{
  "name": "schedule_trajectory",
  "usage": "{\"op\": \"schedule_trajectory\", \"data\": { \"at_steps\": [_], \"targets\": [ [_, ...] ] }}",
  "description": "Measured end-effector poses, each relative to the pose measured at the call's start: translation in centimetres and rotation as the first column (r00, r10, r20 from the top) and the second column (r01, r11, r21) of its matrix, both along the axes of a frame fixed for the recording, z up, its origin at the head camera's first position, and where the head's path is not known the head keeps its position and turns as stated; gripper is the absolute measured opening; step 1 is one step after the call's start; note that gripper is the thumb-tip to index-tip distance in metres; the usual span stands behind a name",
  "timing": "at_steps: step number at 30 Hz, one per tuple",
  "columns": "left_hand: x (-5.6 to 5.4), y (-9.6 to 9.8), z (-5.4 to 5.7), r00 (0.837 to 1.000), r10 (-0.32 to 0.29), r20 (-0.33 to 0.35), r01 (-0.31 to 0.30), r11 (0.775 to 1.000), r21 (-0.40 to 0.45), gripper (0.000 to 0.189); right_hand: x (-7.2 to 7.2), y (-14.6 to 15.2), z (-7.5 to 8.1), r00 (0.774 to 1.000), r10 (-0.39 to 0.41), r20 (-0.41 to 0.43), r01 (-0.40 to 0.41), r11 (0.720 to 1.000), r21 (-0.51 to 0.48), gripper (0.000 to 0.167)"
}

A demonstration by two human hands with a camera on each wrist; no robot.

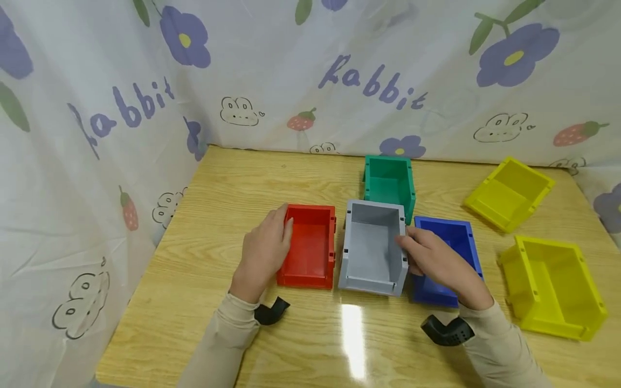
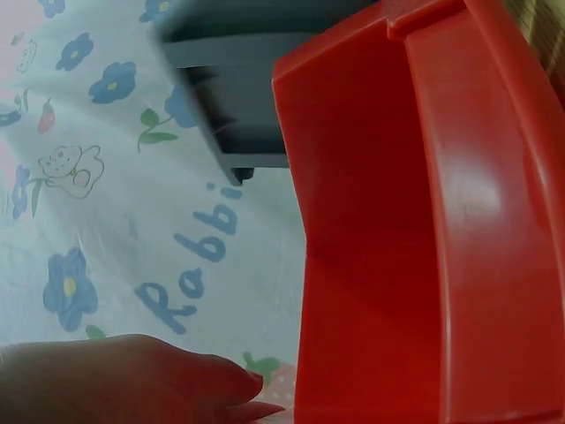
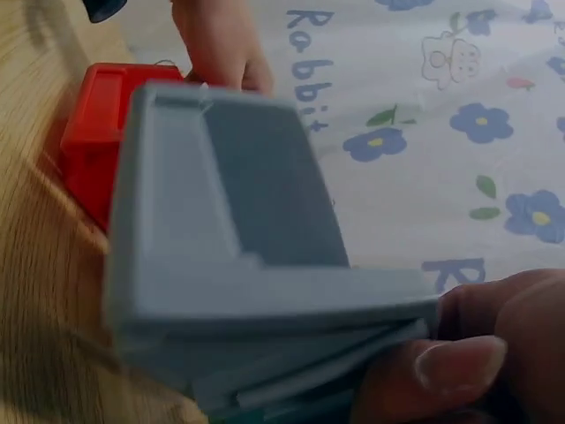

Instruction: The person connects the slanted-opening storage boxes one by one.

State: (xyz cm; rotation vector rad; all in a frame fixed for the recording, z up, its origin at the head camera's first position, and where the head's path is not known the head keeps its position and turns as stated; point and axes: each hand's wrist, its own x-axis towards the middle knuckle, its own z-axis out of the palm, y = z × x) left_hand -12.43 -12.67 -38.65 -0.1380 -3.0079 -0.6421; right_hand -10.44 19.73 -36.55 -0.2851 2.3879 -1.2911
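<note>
In the head view a red plastic storage bin point(image 1: 308, 250) sits on the wooden table, its open top facing up. My left hand point(image 1: 262, 250) grips its left side wall, with the thumb at the rim. To its right, a grey storage bin point(image 1: 371, 242) appears slightly raised and tilted. My right hand point(image 1: 432, 256) pinches the grey bin's right wall; in the right wrist view the thumb point(image 3: 459, 367) lies against its outer side. A narrow gap separates the red and grey bins. Partly beneath my right hand stands a blue bin point(image 1: 441, 293).
Behind the grey bin stands a green bin point(image 1: 388, 186), its front overlapped. Two yellow bins are on the right, one angled yellow bin point(image 1: 506, 196) farther back and one nearer yellow bin point(image 1: 553, 285). A patterned curtain point(image 1: 271, 59) borders the table point(image 1: 242, 172) at the back and left.
</note>
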Motion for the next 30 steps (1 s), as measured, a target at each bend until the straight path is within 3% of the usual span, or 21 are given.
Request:
{"op": "schedule_trajectory", "data": {
  "at_steps": [4,8,19,30],
  "targets": [
    [0.1,0.0,0.0,1.000,-0.013,-0.002,0.013,1.000,-0.009,0.047,-0.4,0.0,-0.2,0.999,0.026,0.022,-0.024,0.996,-0.089,0.037],
    [0.2,0.0,-0.1,1.000,-0.023,-0.013,0.023,1.000,-0.017,0.047,-0.6,0.1,-0.3,0.999,0.027,0.031,-0.023,0.993,-0.115,0.038],
    [0.3,-0.1,0.3,0.999,-0.031,-0.026,0.031,0.999,-0.015,0.047,-0.8,-0.1,0.1,1.000,0.025,0.009,-0.025,0.998,-0.063,0.041],
    [0.6,-0.6,0.0,0.997,-0.046,-0.058,0.046,0.999,0.002,0.045,-1.3,-0.2,0.3,0.999,0.036,-0.018,-0.036,0.999,-0.021,0.038]
  ]
}}
